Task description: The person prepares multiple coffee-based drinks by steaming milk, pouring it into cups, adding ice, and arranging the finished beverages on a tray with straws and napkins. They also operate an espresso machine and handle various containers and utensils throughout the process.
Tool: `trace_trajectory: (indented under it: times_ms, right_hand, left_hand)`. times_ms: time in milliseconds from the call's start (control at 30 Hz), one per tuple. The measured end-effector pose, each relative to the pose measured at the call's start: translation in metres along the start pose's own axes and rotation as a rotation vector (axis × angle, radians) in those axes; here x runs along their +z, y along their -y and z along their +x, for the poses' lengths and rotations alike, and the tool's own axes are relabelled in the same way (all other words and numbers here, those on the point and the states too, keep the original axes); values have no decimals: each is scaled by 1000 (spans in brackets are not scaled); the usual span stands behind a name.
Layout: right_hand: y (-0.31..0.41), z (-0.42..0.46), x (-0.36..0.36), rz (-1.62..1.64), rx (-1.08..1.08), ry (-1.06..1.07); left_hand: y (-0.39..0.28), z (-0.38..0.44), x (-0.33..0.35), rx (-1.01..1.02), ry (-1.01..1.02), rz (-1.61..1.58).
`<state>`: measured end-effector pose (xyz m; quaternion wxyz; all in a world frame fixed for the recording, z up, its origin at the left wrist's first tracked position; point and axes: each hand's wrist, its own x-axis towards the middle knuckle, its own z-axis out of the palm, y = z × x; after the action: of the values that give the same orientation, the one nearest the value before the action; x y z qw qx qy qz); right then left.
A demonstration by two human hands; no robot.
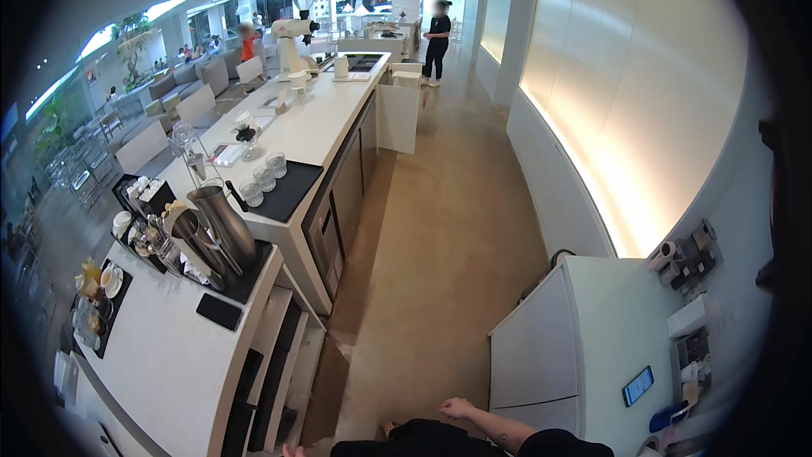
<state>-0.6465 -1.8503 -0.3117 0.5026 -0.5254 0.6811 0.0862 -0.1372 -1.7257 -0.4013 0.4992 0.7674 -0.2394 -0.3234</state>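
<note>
My right hand (457,407) hangs in front of my body at the bottom centre, fingers curled, near the pale cabinet; whether it holds anything small cannot be seen. Only some fingertips of my left hand (293,451) show at the bottom edge, beside the open shelves (304,365) under the white counter. On that counter lie a black phone (219,311) and a black tray holding tall metal pitchers (223,222). Another black tray (101,320) with glasses, a cup and a small jug stands at the far left. A lit smartphone (637,386) rests on the pale green cabinet top at the right.
A long white counter (317,120) carries drinking glasses (264,178) on a black tray, drippers and a coffee grinder (292,38). A brown floor aisle (450,216) runs ahead, where a person in black (436,41) stands far off. The cabinet (539,336) borders the aisle's right side.
</note>
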Motion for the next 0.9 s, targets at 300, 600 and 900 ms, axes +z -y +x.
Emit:
trace_trajectory:
  times_ms: [300, 600, 900]
  right_hand:
    - [-23, -9, -2, -145, -63, -96]
    - [88, -78, 101, -262, -649, -24]
    - [180, -259, 223, -234, -1071, 52]
  left_hand:
    - [51, -125, -81, -434, -178, -318]
    - [30, -356, -119, -512, -319, -299]
    - [110, -614, -174, -713, -648, -520]
